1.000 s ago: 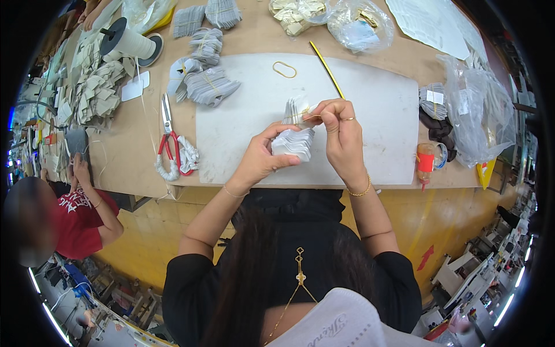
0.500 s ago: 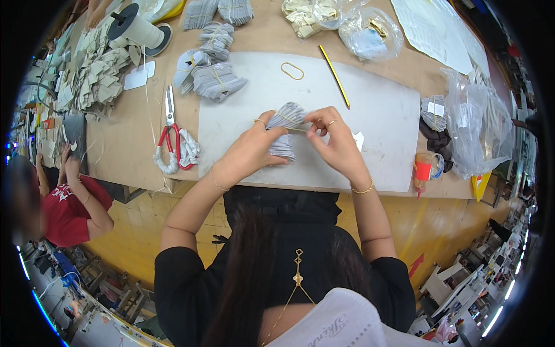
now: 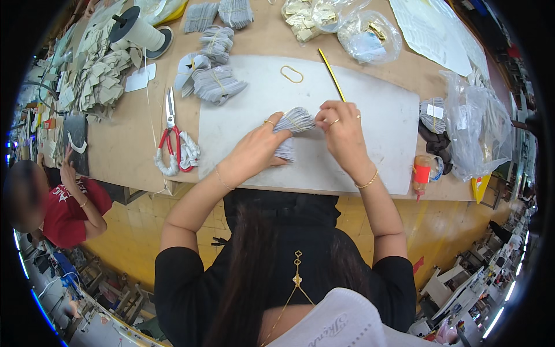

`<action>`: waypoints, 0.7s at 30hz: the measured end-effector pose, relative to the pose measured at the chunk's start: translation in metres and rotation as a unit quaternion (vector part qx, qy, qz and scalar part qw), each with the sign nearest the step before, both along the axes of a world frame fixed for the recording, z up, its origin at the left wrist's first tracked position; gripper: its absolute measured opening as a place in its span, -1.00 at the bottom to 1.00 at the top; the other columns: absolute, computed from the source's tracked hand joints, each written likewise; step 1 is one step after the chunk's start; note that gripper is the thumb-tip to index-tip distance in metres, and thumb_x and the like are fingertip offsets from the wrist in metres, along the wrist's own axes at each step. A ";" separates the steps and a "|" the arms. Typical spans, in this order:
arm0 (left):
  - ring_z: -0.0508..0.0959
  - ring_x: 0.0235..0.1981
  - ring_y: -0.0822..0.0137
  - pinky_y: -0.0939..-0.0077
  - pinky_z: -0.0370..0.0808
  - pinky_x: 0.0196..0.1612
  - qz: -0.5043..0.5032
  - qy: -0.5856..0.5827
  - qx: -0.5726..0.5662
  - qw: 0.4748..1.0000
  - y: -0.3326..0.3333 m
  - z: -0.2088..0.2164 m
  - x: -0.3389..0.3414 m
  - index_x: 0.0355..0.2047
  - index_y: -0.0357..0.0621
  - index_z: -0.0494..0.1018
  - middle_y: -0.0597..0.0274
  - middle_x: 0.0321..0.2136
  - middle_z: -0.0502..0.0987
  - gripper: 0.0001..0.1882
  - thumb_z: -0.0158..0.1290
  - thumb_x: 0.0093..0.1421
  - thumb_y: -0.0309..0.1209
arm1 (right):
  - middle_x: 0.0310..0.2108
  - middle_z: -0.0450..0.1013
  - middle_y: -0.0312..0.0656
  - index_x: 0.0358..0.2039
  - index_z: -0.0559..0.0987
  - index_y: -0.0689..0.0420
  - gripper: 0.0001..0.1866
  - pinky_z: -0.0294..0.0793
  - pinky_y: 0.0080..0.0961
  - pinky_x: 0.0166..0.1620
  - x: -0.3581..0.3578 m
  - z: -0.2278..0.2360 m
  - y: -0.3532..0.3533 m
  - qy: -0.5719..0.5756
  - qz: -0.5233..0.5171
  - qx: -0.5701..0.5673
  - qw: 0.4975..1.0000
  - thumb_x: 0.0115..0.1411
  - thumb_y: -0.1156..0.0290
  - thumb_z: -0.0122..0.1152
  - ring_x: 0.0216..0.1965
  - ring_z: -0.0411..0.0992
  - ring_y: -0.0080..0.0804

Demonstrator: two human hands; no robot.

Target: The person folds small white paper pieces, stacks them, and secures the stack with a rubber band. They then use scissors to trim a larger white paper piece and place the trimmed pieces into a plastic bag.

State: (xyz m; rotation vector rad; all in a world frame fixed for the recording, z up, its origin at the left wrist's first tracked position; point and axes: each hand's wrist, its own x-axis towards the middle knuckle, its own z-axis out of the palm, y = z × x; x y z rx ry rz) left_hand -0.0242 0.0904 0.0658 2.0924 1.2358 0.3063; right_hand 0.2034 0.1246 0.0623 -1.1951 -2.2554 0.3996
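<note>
My left hand (image 3: 257, 144) is wrapped round a bundle of grey fabric pieces (image 3: 296, 118), thumb on top, over the pale work board (image 3: 243, 176). The pieces fan out at the bundle's upper right end, and more of its layers show below my thumb. A thin yellowish rubber band (image 3: 298, 122) crosses the bundle. At the right end of the bundle my right hand (image 3: 344, 130) is closed in a pinch, the band running toward its fingertips. Another rubber band (image 3: 292, 74) lies loose farther back on the board.
Banded grey bundles (image 3: 218, 84) and red-handled scissors (image 3: 170, 136) lie left; a thread spool (image 3: 141, 32) stands beyond. A yellow pencil (image 3: 331, 74) lies behind my right hand. Right are a red-labelled bottle (image 3: 422, 173) and plastic bags (image 3: 477, 127). A co-worker in red (image 3: 75, 211) is at the left.
My right hand has moved slightly right and up, and now covers the pencil's near end and the small white scrap. The bundle has shifted slightly right in my left hand.
</note>
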 end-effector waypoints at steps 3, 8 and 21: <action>0.50 0.02 -0.16 0.17 0.51 0.05 -0.015 0.002 -0.002 1.000 0.005 -0.002 0.000 -0.05 -0.12 0.49 -0.18 0.22 0.26 -0.39 0.42 -0.16 -0.33 | -0.32 0.48 -0.17 -0.31 0.45 0.20 -0.96 0.42 -0.39 -0.11 -0.004 0.001 0.011 0.129 -0.004 -0.115 0.985 0.24 0.56 0.14 -0.33 0.45 -0.28; 0.51 0.02 -0.15 0.19 0.51 0.06 0.009 0.000 -0.030 1.000 0.012 -0.004 -0.004 -0.07 -0.10 0.52 -0.18 0.22 0.27 -0.41 0.43 -0.18 -0.32 | -0.53 0.48 -0.15 -0.30 0.44 0.17 -0.93 0.39 -0.47 -0.37 -0.006 0.006 0.010 0.210 -0.056 -0.336 0.917 0.35 0.48 0.04 -0.47 0.45 -0.29; 0.51 0.00 -0.14 0.18 0.51 0.03 0.012 -0.002 -0.010 1.000 0.012 -0.007 -0.003 -0.08 -0.10 0.52 -0.14 0.21 0.28 -0.42 0.42 -0.17 -0.34 | -0.56 0.47 -0.16 -0.47 0.56 0.18 -0.73 0.37 -0.36 -0.44 0.015 0.032 0.014 -0.010 -0.008 -0.174 0.985 0.31 0.29 0.13 -0.66 0.39 -0.29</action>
